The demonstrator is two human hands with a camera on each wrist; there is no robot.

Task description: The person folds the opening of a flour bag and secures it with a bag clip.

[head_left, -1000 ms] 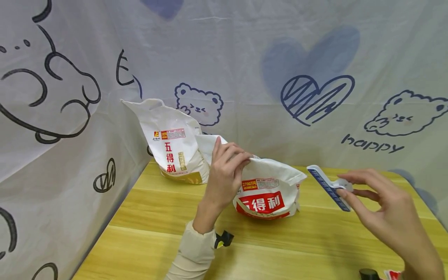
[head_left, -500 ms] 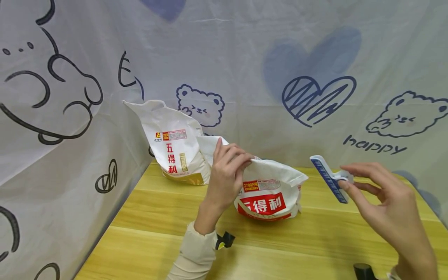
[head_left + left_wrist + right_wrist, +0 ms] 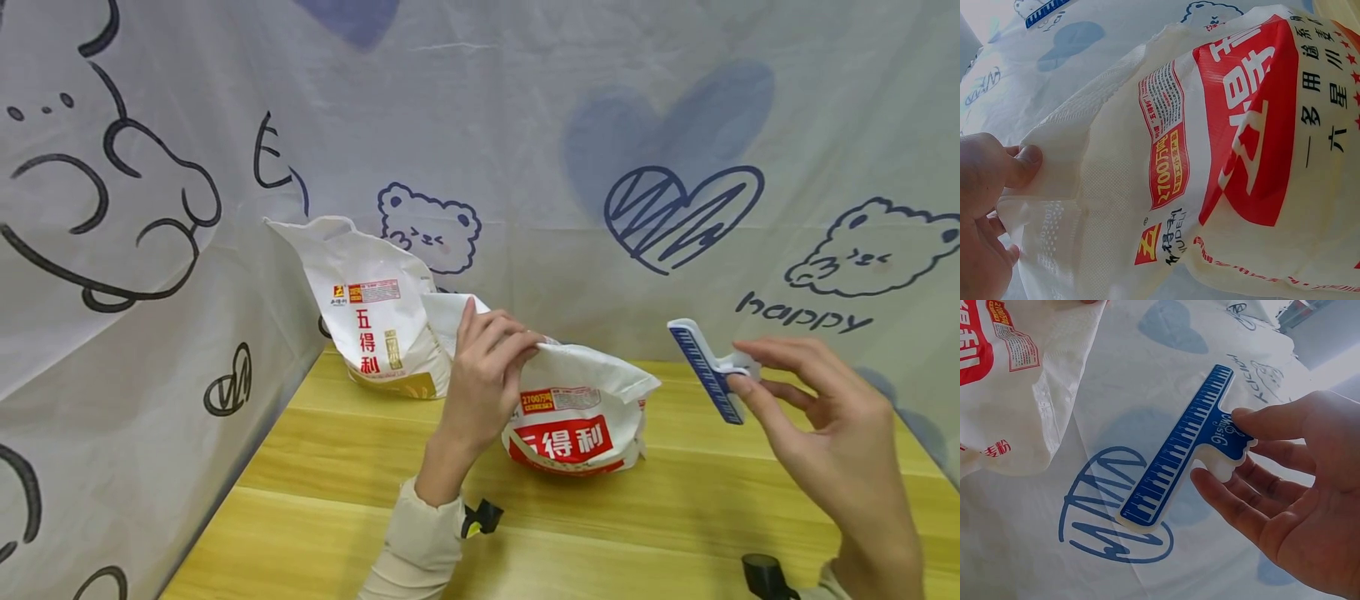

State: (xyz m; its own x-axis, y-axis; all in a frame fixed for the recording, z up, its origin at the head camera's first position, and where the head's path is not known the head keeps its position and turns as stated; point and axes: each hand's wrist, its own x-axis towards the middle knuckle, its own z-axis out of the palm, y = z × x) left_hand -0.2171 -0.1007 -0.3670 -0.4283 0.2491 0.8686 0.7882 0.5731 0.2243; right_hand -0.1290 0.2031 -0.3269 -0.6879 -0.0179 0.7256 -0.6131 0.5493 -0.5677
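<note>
A white flour bag with a red label (image 3: 573, 437) sits on the table, its top edge folded over. My left hand (image 3: 483, 375) pinches that top edge near its left end; in the left wrist view the thumb (image 3: 1030, 159) presses on the white fold. To the right of the bag, my right hand (image 3: 832, 425) holds a blue and white clip (image 3: 705, 371) by its handle, between thumb and fingers, in the air. Seen from the right wrist, the long bar of the clip (image 3: 1179, 447) bears a piano-key print and the word "Music". Bag and clip are apart.
A second white flour bag (image 3: 375, 312) with red characters stands upright at the back left, close behind the first. The wooden table (image 3: 337, 492) reaches to a patterned cloth (image 3: 525, 125) hung behind and at the left. Black wrist gear (image 3: 767, 575) shows by the right sleeve.
My right hand has risen slightly with the clip, which stands steeper now. The left hand keeps its hold on the bag's top and has barely moved.
</note>
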